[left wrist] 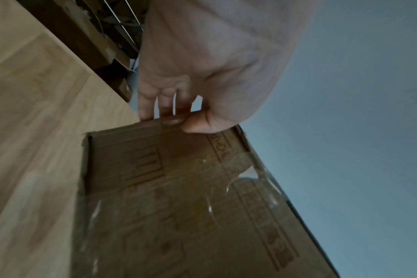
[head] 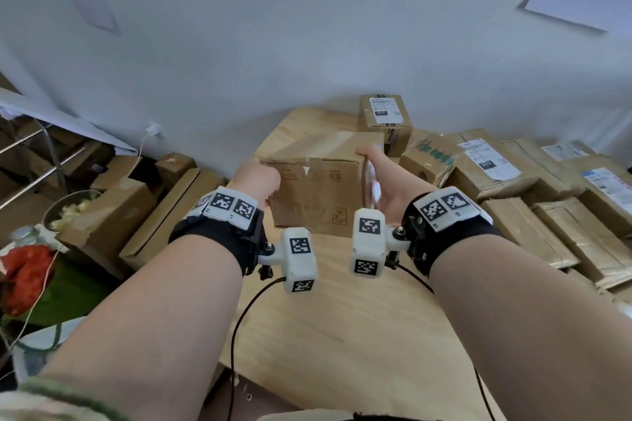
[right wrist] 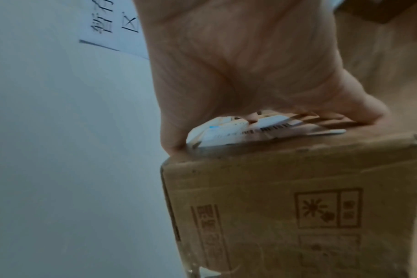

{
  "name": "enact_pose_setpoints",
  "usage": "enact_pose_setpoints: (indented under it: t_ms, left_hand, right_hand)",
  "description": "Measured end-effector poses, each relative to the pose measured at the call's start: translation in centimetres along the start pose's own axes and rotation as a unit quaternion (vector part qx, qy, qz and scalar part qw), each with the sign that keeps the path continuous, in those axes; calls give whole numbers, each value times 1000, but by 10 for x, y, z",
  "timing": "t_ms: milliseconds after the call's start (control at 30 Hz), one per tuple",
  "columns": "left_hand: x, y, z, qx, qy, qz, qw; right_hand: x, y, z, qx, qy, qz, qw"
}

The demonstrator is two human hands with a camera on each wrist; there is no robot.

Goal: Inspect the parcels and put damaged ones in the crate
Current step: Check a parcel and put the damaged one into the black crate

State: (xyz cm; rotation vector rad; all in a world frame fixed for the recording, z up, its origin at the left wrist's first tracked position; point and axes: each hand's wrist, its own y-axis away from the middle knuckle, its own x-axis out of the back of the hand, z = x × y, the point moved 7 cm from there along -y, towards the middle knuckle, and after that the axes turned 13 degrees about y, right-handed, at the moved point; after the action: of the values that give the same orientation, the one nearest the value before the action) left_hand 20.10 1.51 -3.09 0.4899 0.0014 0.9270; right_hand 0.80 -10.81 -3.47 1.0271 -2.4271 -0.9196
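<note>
Gripping the cardboard parcel on the wooden table, your left hand pinches its left edge while your right hand clasps the labelled side. You're mid-inspection; next, turn it, checking that torn tape. No crate visible.

Both your forearms reach forward, bare, black straps at the wrists; your left hand clamps one side of the parcel, fingers behind its edge, thumb on the near face; your right hand presses the opposite side, palm inward, thumb hooked over the top corner.
</note>
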Motion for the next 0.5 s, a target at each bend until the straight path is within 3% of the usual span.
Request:
enact_pose_setpoints:
  t_ms: [133, 267, 500]
  left_hand:
    - [-5, 16, 32, -90, 100, 24, 991]
    - [-30, 38, 66, -181, 93, -14, 979]
    - [-150, 106, 114, -255, 47, -85, 962]
  right_hand:
    - [14, 22, -33, 71, 3, -13, 997]
    - [53, 53, -55, 121, 19, 70, 990]
    - [185, 131, -48, 200, -38, 188, 961]
